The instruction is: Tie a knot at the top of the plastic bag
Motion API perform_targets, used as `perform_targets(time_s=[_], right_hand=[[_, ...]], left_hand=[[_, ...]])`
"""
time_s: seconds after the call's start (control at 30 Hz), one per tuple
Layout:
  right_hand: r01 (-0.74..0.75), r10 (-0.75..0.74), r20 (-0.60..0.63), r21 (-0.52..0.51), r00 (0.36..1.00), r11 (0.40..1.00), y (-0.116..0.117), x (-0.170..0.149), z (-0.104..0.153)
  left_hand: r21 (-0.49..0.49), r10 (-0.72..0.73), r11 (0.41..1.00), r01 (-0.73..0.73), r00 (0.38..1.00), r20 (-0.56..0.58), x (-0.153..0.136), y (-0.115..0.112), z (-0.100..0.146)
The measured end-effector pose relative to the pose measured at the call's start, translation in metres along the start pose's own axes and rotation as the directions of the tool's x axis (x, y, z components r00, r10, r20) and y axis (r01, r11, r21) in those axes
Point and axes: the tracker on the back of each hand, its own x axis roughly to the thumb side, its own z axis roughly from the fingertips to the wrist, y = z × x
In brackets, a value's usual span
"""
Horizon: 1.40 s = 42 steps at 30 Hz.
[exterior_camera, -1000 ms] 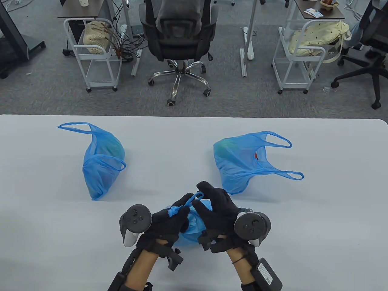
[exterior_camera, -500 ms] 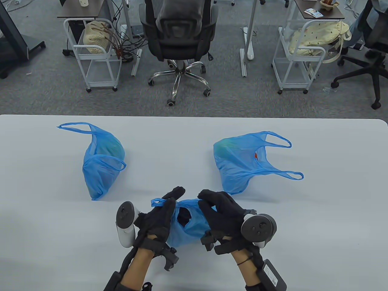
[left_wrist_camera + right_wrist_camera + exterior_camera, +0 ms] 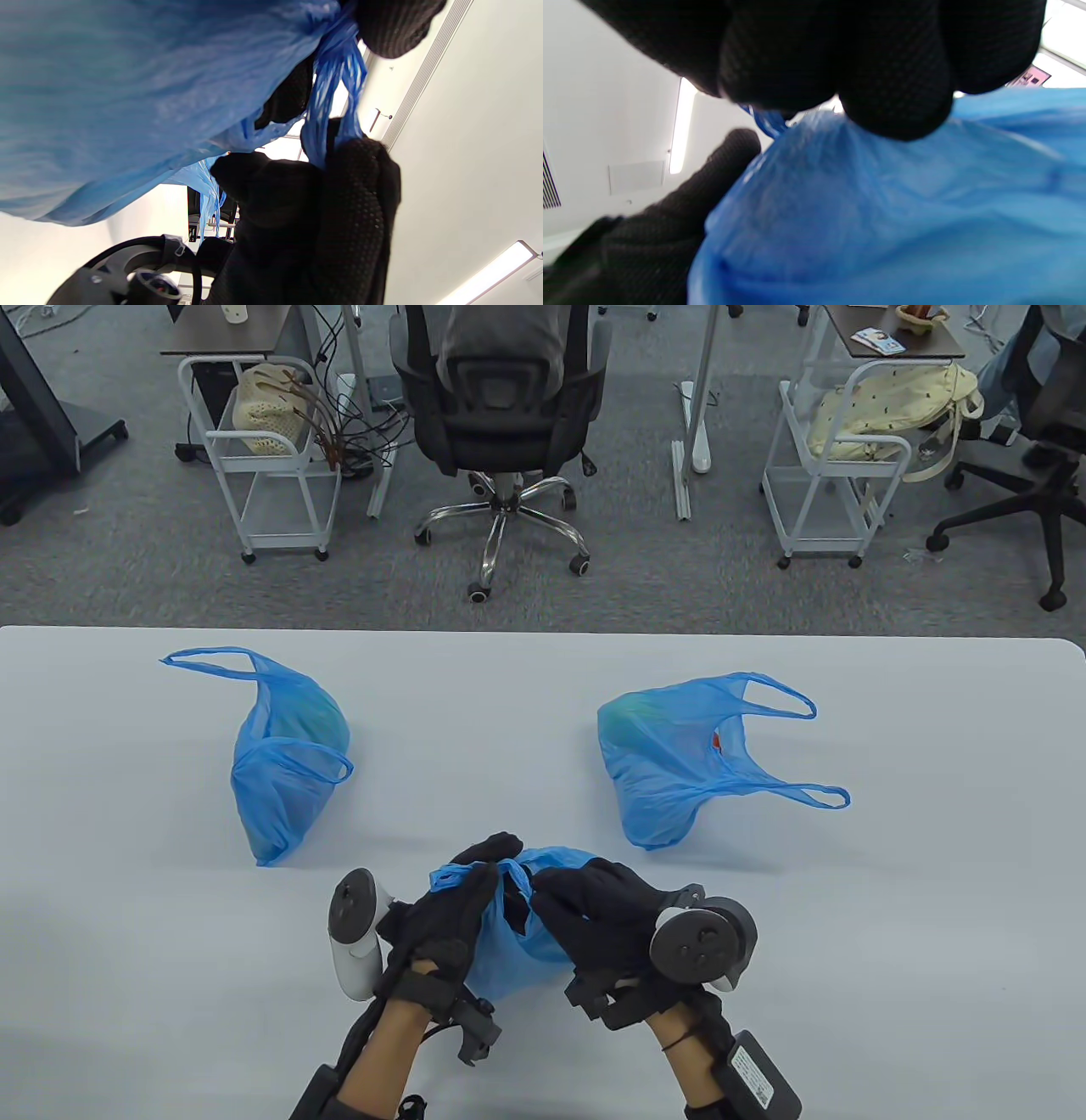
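At about 9 o'clock on the table (image 3: 102, 899), well apart from your hands, lay a loose blue bag (image 3: 284, 768) with its handles untied. Near the 6 o'clock edge sat the bag you were working on (image 3: 517, 963), held between both hands. Your left hand (image 3: 445, 920) was on its left side, fingers curled around a bunched handle strip (image 3: 450, 878) and gripping it; the left wrist view showed that twisted strip (image 3: 335, 97) pulled taut between black fingertips (image 3: 352, 199). Your right hand (image 3: 598, 916) pressed in from the right at the bag's mouth, fingers closed narrowly on the plastic; the right wrist view showed its fingertips (image 3: 895, 89) bearing on the blue film (image 3: 882, 203), though which strand they pinched I cannot tell. At about 3 o'clock lay a third blue bag (image 3: 670, 763), also with free handles. By my reading you stood mid-knot: the two handles were gathered and crossing but not cinched. The next move likely called for passing one strip under the other and pulling both apart steadily, keeping the thin film from tearing.
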Motion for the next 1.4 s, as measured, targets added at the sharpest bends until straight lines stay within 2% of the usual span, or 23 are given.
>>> perform_targets(time_s=[0.1, 0.2, 0.33, 0.4, 0.47, 0.53, 0.57, 0.6, 0.67, 0.73, 0.8, 0.87, 0.93, 1.0, 1.03, 1.13, 1.27, 1.4], right_hand=[[-0.028, 0.029, -0.005, 0.072, 1.000, 0.997, 0.006, 0.000, -0.001], [-0.069, 0.070, -0.003, 0.126, 0.998, 0.990, 0.010, 0.000, -0.002], [-0.015, 0.025, -0.048, 0.190, 0.999, 0.982, 0.010, -0.005, -0.003], [0.047, -0.033, -0.082, 0.180, 0.996, 0.983, 0.007, -0.010, -0.002], [0.084, -0.079, -0.091, 0.055, 0.993, 0.995, 0.000, -0.013, 0.000], [0.013, -0.026, -0.066, -0.190, 0.997, 0.982, -0.012, -0.013, 0.005], [-0.021, 0.008, -0.060, -0.223, 0.998, 0.975, -0.016, -0.014, 0.005], [-0.031, 0.019, -0.059, -0.196, 0.998, 0.980, -0.018, -0.015, 0.004], [0.036, -0.040, -0.140, -0.033, 0.989, 0.999, -0.014, -0.022, 0.003], [0.182, -0.157, -0.198, 0.116, 0.968, 0.976, -0.004, -0.030, 0.002], [0.247, -0.196, -0.250, 0.189, 0.948, 0.951, 0.004, -0.033, 0.003], [0.227, -0.175, -0.263, 0.182, 0.949, 0.957, 0.007, -0.032, 0.002], [0.137, -0.093, -0.242, 0.170, 0.966, 0.976, 0.007, -0.028, 0.000], [-0.001, 0.034, -0.194, 0.167, 0.980, 0.986, 0.004, -0.025, 0.000], [-0.006, 0.038, -0.194, 0.166, 0.980, 0.986, 0.004, -0.025, 0.000], [0.088, -0.045, -0.237, 0.174, 0.970, 0.981, 0.008, -0.028, 0.001], [0.125, -0.073, -0.258, 0.191, 0.963, 0.974, 0.008, -0.032, 0.001], [0.251, -0.195, -0.304, 0.157, 0.932, 0.955, 0.008, -0.038, 0.003]], left_hand=[[0.000, -0.012, 1.000, 0.012, 1.000, 0.000, 0.001, 0.000, 0.000], [0.022, -0.085, 0.996, 0.085, 0.996, 0.010, 0.004, -0.001, -0.001], [0.076, -0.120, 0.990, 0.118, 0.992, 0.025, 0.008, 0.001, -0.001], [0.088, -0.120, 0.989, 0.117, 0.992, 0.031, 0.009, 0.001, 0.000], [0.096, -0.133, 0.987, 0.129, 0.990, 0.037, 0.010, 0.002, 0.000], [0.073, -0.125, 0.990, 0.122, 0.991, 0.043, 0.012, 0.000, 0.000], [0.066, -0.135, 0.989, 0.132, 0.990, 0.046, 0.013, -0.001, 0.000], [0.052, -0.156, 0.987, 0.153, 0.986, 0.052, 0.014, -0.002, -0.001], [0.007, -0.196, 0.981, 0.196, 0.979, 0.057, 0.017, -0.006, -0.001], [-0.016, -0.228, 0.973, 0.230, 0.971, 0.065, 0.019, -0.010, -0.001], [-0.023, -0.271, 0.962, 0.274, 0.960, 0.073, 0.020, -0.013, -0.002], [-0.011, -0.337, 0.941, 0.339, 0.939, 0.074, 0.022, -0.012, -0.001], [0.001, -0.415, 0.909, 0.416, 0.906, 0.085, 0.025, -0.009, -0.001], [0.066, -0.508, 0.861, 0.504, 0.856, 0.100, 0.029, -0.008, 0.001], [0.085, -0.544, 0.839, 0.538, 0.833, 0.103, 0.030, -0.008, 0.002], [0.211, -0.678, 0.730, 0.650, 0.728, 0.104, 0.034, -0.010, 0.006], [0.298, -0.786, 0.609, 0.735, 0.609, 0.106, 0.038, -0.015, 0.010], [0.352, -0.794, 0.594, 0.723, 0.597, 0.114, 0.038, -0.017, 0.013]])
